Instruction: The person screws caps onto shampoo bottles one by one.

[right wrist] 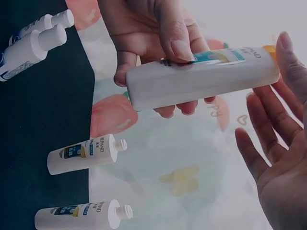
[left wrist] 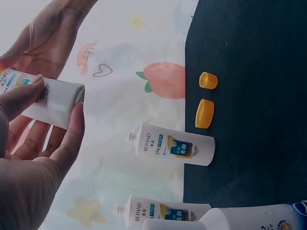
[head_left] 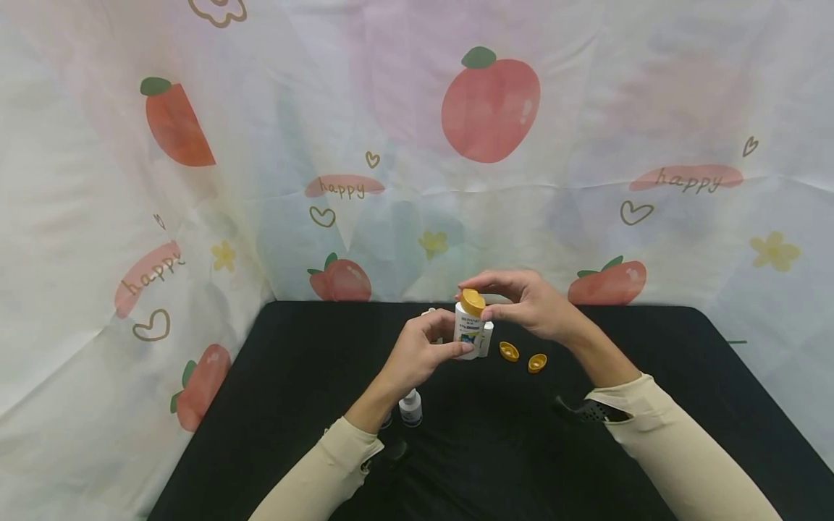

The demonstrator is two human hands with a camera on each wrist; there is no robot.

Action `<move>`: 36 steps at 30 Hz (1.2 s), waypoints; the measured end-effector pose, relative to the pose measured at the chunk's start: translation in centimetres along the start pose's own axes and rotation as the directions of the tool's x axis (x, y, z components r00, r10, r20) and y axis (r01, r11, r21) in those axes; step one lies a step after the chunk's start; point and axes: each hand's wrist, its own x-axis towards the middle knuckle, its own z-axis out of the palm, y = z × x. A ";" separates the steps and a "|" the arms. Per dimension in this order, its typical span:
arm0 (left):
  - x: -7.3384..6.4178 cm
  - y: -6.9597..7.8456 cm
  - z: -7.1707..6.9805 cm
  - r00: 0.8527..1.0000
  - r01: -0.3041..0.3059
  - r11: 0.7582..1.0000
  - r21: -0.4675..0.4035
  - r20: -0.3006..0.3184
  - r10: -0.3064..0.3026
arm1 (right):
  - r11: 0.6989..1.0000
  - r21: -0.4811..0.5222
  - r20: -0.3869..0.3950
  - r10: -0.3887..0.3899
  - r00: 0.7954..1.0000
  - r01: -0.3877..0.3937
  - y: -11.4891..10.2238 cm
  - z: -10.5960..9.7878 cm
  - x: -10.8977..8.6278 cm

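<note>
In the head view my left hand (head_left: 420, 351) grips a white shampoo bottle (head_left: 466, 331) round its body, held up above the black table. My right hand (head_left: 534, 307) pinches its yellow cap (head_left: 472, 301) between thumb and fingers. The right wrist view shows the bottle (right wrist: 201, 79) lying across the left hand's fingers, with the right thumb (right wrist: 290, 60) against the cap end. Two loose yellow caps (left wrist: 208, 80) lie on the table, to the right of the bottle in the head view. Uncapped white bottles (left wrist: 175, 146) of the same kind stand beyond the hands.
Two smaller white capped bottles (head_left: 410, 407) stand near my left forearm, one partly hidden by it. They also show large in the right wrist view as white bottles (right wrist: 31, 52). A fruit-printed curtain (head_left: 404, 145) hangs behind the black table (head_left: 313, 347).
</note>
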 end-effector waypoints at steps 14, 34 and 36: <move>0.0 -0.2 0.2 0.999 -0.020 1.000 0.014 -0.033 0.020 | 0.999 -0.029 -0.124 0.033 0.992 -0.036 -0.2 1.1 0.0; -0.2 -0.1 -0.2 0.996 0.025 0.999 -0.038 -0.082 -0.028 | 0.994 -0.092 -0.137 0.050 0.989 -0.063 -0.7 1.1 -0.1; -0.2 -0.1 -0.2 0.996 0.027 0.999 -0.037 -0.084 -0.030 | 0.993 -0.095 -0.136 0.052 0.989 -0.066 -0.8 1.1 -0.1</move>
